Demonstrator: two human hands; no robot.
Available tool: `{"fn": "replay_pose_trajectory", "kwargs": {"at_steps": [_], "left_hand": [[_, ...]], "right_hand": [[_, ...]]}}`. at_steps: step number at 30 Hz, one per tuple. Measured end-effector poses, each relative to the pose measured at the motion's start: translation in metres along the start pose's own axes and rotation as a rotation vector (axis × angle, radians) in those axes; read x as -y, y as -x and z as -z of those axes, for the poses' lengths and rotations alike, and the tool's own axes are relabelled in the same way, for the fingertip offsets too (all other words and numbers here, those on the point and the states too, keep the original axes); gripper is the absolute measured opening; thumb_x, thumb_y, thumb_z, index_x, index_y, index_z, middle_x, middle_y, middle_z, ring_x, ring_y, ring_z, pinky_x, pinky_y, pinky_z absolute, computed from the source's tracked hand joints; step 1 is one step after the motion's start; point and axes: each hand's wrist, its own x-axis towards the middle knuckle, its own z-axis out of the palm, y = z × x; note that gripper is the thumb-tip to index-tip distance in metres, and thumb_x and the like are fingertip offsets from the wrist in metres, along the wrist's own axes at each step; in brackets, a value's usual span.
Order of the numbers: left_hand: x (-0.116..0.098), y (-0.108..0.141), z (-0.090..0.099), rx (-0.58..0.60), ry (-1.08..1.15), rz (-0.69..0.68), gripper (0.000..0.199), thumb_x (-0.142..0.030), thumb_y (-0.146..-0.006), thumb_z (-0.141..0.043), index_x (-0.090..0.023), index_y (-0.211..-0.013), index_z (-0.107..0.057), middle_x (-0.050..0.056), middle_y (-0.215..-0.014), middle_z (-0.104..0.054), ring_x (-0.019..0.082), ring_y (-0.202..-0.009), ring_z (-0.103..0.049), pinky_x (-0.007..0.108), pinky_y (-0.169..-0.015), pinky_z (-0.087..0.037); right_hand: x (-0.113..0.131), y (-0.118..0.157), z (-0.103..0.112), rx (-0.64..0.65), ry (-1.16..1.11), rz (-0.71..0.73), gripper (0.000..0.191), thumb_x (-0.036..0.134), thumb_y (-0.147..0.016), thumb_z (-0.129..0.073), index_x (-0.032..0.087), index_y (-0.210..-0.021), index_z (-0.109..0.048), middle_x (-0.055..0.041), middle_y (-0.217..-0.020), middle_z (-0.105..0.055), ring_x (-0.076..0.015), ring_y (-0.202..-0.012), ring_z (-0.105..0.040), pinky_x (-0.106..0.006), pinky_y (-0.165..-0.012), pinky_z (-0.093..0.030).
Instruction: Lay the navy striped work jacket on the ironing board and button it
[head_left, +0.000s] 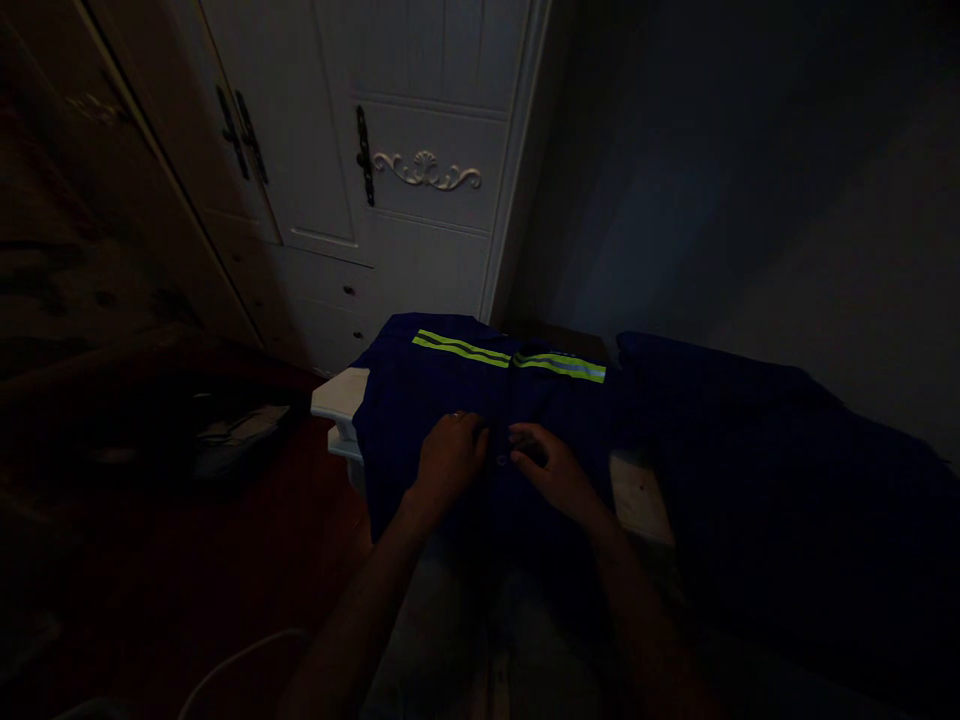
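A dark blue work shirt (420, 400) with yellow-green reflective strips (461, 348) across the chest lies spread over a white piece of furniture, its front opening running down the middle. On the left side of that opening, my left hand (454, 455) has its fingers curled in against the cloth, gripping near the edge; the fingertips are partly hidden. Just across the opening, my right hand (551, 468) rests over the shirt with thumb and fingers apart. Between the hands a small round button (502, 460) shows faintly.
The white furniture's corner (341, 395) sticks out at the left. Behind it stands a white wardrobe (427, 250) with dark handles. More dark blue cloth (750, 430) lies at the right. A pale cable (240, 655) curves across the reddish floor. The room is very dark.
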Motion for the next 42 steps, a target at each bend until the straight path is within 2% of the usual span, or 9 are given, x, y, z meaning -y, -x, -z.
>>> {"fn": "replay_pose_trajectory", "kwargs": {"at_steps": [4, 7, 11, 14, 20, 25, 31, 38, 42], "left_hand": [[0.003, -0.034, 0.003, 0.037, -0.015, -0.079, 0.029, -0.028, -0.096, -0.041, -0.018, -0.097, -0.069, 0.009, -0.098, -0.070, 0.022, -0.095, -0.062, 0.032, -0.084, -0.046], [0.005, -0.061, -0.005, 0.135, -0.012, -0.019, 0.029, -0.034, -0.094, -0.045, -0.018, -0.100, -0.069, 0.011, -0.102, -0.070, 0.022, -0.096, -0.064, 0.031, -0.082, -0.048], [0.006, -0.082, -0.016, 0.252, -0.079, 0.108, 0.035, -0.042, -0.088, -0.053, -0.016, -0.106, -0.068, 0.016, -0.110, -0.068, 0.028, -0.100, -0.066, 0.035, -0.081, -0.050], [0.009, -0.087, -0.018, 0.285, -0.071, 0.132, 0.031, -0.033, -0.091, -0.045, -0.017, -0.100, -0.071, 0.015, -0.103, -0.071, 0.028, -0.095, -0.068, 0.035, -0.079, -0.051], [0.019, -0.086, -0.021, 0.275, 0.003, 0.051, 0.034, -0.039, -0.085, -0.058, -0.027, -0.115, -0.068, 0.009, -0.107, -0.073, 0.029, -0.099, -0.067, 0.036, -0.081, -0.050], [0.021, -0.088, -0.028, 0.218, 0.032, 0.019, 0.025, -0.040, -0.080, -0.065, -0.029, -0.101, -0.074, 0.009, -0.096, -0.074, 0.028, -0.086, -0.068, 0.035, -0.076, -0.048], [0.021, -0.086, -0.034, 0.170, -0.015, 0.034, 0.020, -0.035, -0.085, -0.058, -0.027, -0.088, -0.076, 0.008, -0.089, -0.070, 0.024, -0.079, -0.066, 0.031, -0.068, -0.045], [0.027, -0.089, -0.044, 0.011, 0.067, -0.061, 0.026, -0.016, -0.089, -0.044, -0.021, -0.093, -0.070, 0.008, -0.106, -0.063, 0.019, -0.085, -0.063, 0.029, -0.074, -0.045], [0.027, -0.096, -0.044, 0.050, 0.116, -0.098, 0.025, -0.015, -0.088, -0.043, -0.019, -0.081, -0.067, 0.007, -0.087, -0.064, 0.019, -0.078, -0.060, 0.030, -0.072, -0.045]], "right_hand": [[0.015, -0.035, 0.012, -0.040, 0.126, -0.039, 0.031, 0.031, -0.087, -0.059, 0.019, -0.116, -0.061, -0.0080, -0.108, -0.070, -0.0191, -0.097, -0.067, -0.033, -0.087, -0.050], [0.020, -0.070, 0.014, -0.046, 0.272, -0.184, 0.038, 0.038, -0.089, -0.059, 0.016, -0.120, -0.059, -0.0106, -0.106, -0.071, -0.0217, -0.099, -0.067, -0.032, -0.086, -0.049], [0.008, -0.106, 0.006, 0.013, 0.486, -0.363, 0.050, 0.049, -0.088, -0.059, 0.011, -0.120, -0.058, -0.0178, -0.110, -0.070, -0.0283, -0.104, -0.066, -0.034, -0.084, -0.048], [-0.010, -0.118, -0.002, 0.011, 0.558, -0.361, 0.040, 0.044, -0.083, -0.064, 0.013, -0.107, -0.064, -0.0179, -0.108, -0.070, -0.0297, -0.102, -0.066, -0.033, -0.079, -0.049], [-0.041, -0.118, -0.004, -0.100, 0.367, -0.281, 0.008, 0.014, -0.068, -0.065, 0.019, -0.074, -0.066, -0.0081, -0.077, -0.072, -0.0236, -0.078, -0.069, -0.028, -0.064, -0.048], [-0.054, -0.107, 0.006, -0.084, 0.083, -0.313, 0.027, 0.015, -0.068, -0.063, 0.015, -0.095, -0.068, -0.0021, -0.071, -0.070, -0.0142, -0.055, -0.064, -0.022, -0.050, -0.045], [-0.055, -0.097, 0.017, -0.027, -0.410, -0.393, 0.043, 0.024, -0.065, -0.069, 0.015, -0.107, -0.062, -0.0062, -0.085, -0.074, -0.0130, -0.054, -0.064, -0.018, -0.041, -0.038], [-0.055, -0.098, 0.009, -0.054, -0.404, -0.218, 0.050, 0.026, -0.069, -0.066, 0.017, -0.117, -0.059, -0.0047, -0.087, -0.073, -0.0134, -0.063, -0.063, -0.026, -0.057, -0.052], [-0.057, -0.097, 0.004, -0.136, -0.172, -0.068, 0.049, 0.030, -0.080, -0.061, 0.021, -0.128, -0.058, -0.0042, -0.099, -0.068, -0.0120, -0.066, -0.060, -0.028, -0.060, -0.052]]}}
